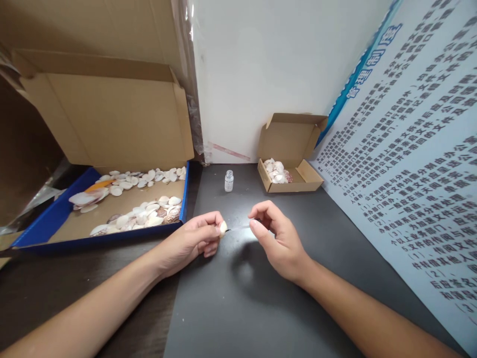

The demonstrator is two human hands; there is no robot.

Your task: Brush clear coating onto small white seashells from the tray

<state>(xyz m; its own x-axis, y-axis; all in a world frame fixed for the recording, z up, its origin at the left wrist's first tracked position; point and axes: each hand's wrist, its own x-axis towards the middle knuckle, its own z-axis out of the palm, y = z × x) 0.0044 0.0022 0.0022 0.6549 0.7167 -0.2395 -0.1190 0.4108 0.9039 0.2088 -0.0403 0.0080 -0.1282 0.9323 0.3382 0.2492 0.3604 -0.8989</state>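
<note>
My left hand (199, 236) pinches a small cream-white seashell (223, 228) between thumb and fingertips, over the dark mat. Facing it, my right hand (278, 238) has thumb and forefinger closed on a thin, pale brush-like stick (238, 227). Its dark tip points left and lies right by the shell; whether they touch, I cannot tell. Beyond both hands a small clear glass bottle (228, 182) with a white label stands upright, with no cap on it.
On the left an open blue-edged cardboard box (122, 201) holds rows of shells. A smaller open cardboard box (294, 187) with a heap of shells stands at the back right. A white panel (261, 64) rises behind, and a printed board (402, 174) leans along the right.
</note>
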